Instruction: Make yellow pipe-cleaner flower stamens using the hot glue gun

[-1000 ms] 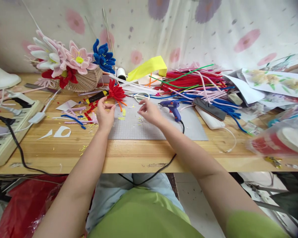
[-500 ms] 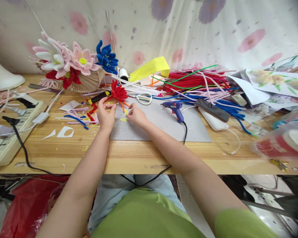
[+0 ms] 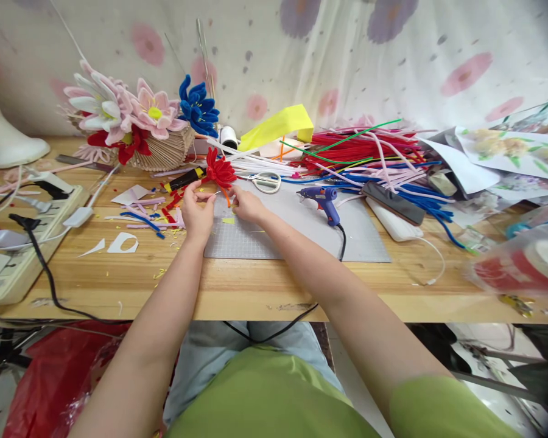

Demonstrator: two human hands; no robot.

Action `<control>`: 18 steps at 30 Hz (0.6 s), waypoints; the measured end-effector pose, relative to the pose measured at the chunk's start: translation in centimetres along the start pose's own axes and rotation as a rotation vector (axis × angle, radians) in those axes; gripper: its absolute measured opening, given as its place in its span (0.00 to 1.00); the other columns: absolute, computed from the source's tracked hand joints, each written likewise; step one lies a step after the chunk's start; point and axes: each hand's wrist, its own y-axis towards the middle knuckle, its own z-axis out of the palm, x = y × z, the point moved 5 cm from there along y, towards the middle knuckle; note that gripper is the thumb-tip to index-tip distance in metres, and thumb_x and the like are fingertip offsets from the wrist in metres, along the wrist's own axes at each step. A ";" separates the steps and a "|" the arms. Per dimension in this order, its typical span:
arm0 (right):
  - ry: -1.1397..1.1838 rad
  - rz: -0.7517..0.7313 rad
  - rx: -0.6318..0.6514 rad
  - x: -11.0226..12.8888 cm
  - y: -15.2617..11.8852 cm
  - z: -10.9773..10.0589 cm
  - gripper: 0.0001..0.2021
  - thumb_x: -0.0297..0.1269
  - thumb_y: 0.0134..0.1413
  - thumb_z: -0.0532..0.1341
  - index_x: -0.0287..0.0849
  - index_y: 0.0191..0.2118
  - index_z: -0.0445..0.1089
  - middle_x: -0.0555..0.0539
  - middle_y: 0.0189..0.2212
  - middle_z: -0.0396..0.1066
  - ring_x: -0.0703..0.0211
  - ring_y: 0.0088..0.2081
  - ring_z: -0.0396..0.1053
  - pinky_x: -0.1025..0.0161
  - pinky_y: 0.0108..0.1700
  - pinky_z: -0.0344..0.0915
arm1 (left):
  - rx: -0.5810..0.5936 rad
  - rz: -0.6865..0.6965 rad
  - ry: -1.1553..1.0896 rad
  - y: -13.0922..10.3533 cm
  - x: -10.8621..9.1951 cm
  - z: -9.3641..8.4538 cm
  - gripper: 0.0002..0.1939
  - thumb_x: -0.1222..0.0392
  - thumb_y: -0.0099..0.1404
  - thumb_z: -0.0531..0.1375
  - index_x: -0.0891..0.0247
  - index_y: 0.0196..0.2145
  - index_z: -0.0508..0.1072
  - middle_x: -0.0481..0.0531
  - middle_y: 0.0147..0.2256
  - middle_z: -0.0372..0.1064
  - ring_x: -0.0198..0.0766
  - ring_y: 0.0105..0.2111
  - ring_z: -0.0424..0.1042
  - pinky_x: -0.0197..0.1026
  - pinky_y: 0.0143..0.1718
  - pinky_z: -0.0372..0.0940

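Note:
My left hand (image 3: 198,210) is closed, thumb and fingertips pinching a thin pale wire (image 3: 218,193) whose tip points right. Just beyond the fingers lies a red pipe-cleaner flower (image 3: 220,169), with orange pipe-cleaner ends (image 3: 228,198) below it. My right hand (image 3: 248,205) is curled with its fingertips pressed together beside those orange ends; whatever it pinches is hidden. Under and between the hands is a grey cutting mat (image 3: 292,240). A small yellow piece (image 3: 228,220) lies on it.
Scissors (image 3: 267,182) and a purple glue gun (image 3: 322,201) lie on the mat, the gun's cord running off the front edge. A phone (image 3: 393,204) and pipe cleaners (image 3: 365,149) are to the right. At left stand fuzzy flowers (image 3: 153,112) and a power strip (image 3: 36,249).
My right hand has moved slightly left, closer to the orange ends and my left hand. The upper of two yellow pieces no longer shows. My left hand keeps its pinch on the wire.

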 end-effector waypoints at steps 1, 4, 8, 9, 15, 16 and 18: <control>0.048 0.008 -0.012 -0.2 0.1 -0.1 0.18 0.22 0.43 0.55 0.42 0.43 0.61 0.50 0.31 0.70 0.58 0.34 0.67 0.59 0.41 0.63 | 0.002 0.000 0.000 0.0 0.0 0.0 0.23 0.68 0.53 0.62 0.64 0.47 0.63 0.47 0.30 0.72 0.33 0.33 0.71 0.39 0.43 0.63; 0.225 0.032 -0.060 -1.0 0.0 -0.9 0.14 0.23 0.42 0.57 0.43 0.38 0.61 0.54 0.27 0.68 0.63 0.30 0.66 0.63 0.37 0.63 | 0.015 -0.004 0.010 0.0 -0.2 -0.1 0.22 0.68 0.53 0.62 0.64 0.47 0.64 0.48 0.30 0.72 0.34 0.33 0.71 0.40 0.43 0.63; 0.397 0.084 -0.111 -3.1 -1.2 -3.3 0.13 0.23 0.39 0.59 0.43 0.35 0.60 0.55 0.25 0.66 0.65 0.29 0.66 0.64 0.36 0.63 | 0.149 0.041 0.013 -0.4 -1.0 0.6 0.21 0.66 0.54 0.62 0.63 0.46 0.65 0.47 0.30 0.72 0.34 0.33 0.72 0.40 0.43 0.63; 0.414 0.089 -0.121 -3.6 -1.8 -3.9 0.13 0.23 0.39 0.59 0.43 0.34 0.60 0.55 0.24 0.65 0.65 0.29 0.66 0.64 0.35 0.63 | 0.212 0.060 0.014 -0.7 -1.3 0.9 0.21 0.66 0.54 0.62 0.63 0.46 0.66 0.47 0.30 0.72 0.34 0.34 0.72 0.40 0.43 0.63; 0.425 0.016 -0.154 -5.3 -5.7 -6.3 0.14 0.26 0.40 0.58 0.43 0.37 0.60 0.55 0.26 0.66 0.66 0.27 0.66 0.65 0.34 0.62 | 0.595 0.116 0.062 -3.2 -3.1 3.4 0.25 0.66 0.55 0.61 0.61 0.51 0.64 0.48 0.31 0.72 0.34 0.33 0.70 0.35 0.30 0.62; 0.424 0.005 -0.151 -5.3 -6.1 -6.1 0.14 0.26 0.40 0.58 0.44 0.37 0.60 0.55 0.26 0.66 0.66 0.27 0.66 0.65 0.34 0.62 | 0.634 0.123 0.064 -3.5 -3.3 3.7 0.25 0.66 0.55 0.60 0.60 0.52 0.63 0.47 0.31 0.72 0.33 0.33 0.70 0.35 0.30 0.61; 0.412 -0.011 -0.154 -5.3 -6.7 -5.5 0.15 0.26 0.41 0.57 0.44 0.38 0.60 0.55 0.27 0.66 0.67 0.26 0.65 0.66 0.33 0.62 | 0.685 0.134 0.072 -4.1 -3.6 4.1 0.26 0.66 0.56 0.60 0.60 0.53 0.63 0.47 0.31 0.72 0.33 0.33 0.70 0.35 0.30 0.61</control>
